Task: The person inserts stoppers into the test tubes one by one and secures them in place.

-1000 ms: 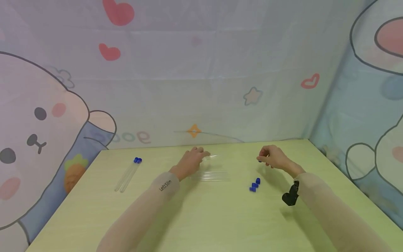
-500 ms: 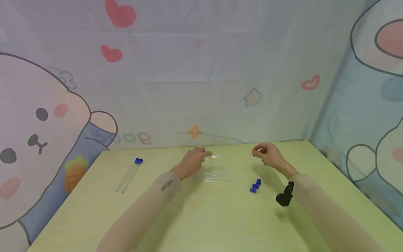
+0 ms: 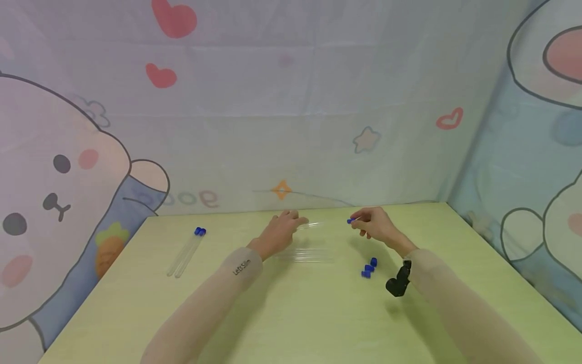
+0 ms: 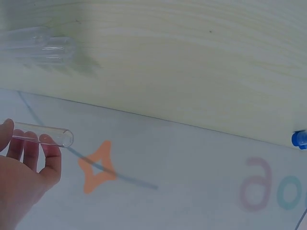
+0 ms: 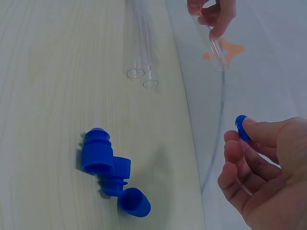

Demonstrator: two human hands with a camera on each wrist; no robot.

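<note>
My left hand [image 3: 278, 233] pinches a clear test tube [image 4: 50, 135] between thumb and fingers, above the table. The tube lies nearly level, and its open end [image 5: 221, 68] points toward my right hand. In my right hand [image 3: 376, 224] a blue stopper [image 5: 242, 128] is pinched between thumb and fingertips. A gap separates stopper and tube. Several loose test tubes [image 3: 305, 256] lie side by side on the table in front of my left hand. Nearer me than my right hand, three blue stoppers [image 5: 115, 170] lie in a cluster.
Two test tubes [image 3: 185, 254] with blue stoppers in their ends lie side by side on the left of the pale table [image 3: 313, 318]. Behind the table hangs a printed cloth [image 3: 254, 141]. A black device [image 3: 399, 281] is strapped at my right wrist.
My right hand has moved left with the blue stopper, closer to the tube in my left hand. The left hand has hardly moved. The things on the table lie as before.
</note>
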